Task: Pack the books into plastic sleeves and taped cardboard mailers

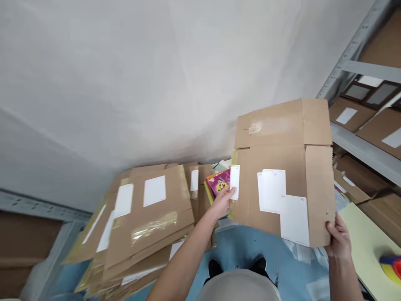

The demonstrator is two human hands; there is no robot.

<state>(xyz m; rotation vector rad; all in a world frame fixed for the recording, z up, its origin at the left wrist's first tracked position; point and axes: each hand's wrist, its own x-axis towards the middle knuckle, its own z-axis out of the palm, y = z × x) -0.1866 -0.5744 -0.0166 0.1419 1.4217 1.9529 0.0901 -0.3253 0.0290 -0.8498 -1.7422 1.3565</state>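
Note:
I hold a flattened brown cardboard box (282, 159) with white labels upright in front of me, above the blue floor. My left hand (223, 201) grips its left edge, fingers closed on the cardboard. My right hand (338, 236) is closed on its lower right corner. Behind the box's left edge peeks a pink and yellow book or packet (217, 182). Down below, my feet in black shoes (238, 265) stand on the floor.
A heap of flattened cardboard boxes (147, 213) with white labels leans against the white wall at the left. Grey metal shelving (360, 142) with more boxes stands at the right. A pale yellow table top (366, 242) bearing a red, blue and yellow object (391, 265) is at the lower right.

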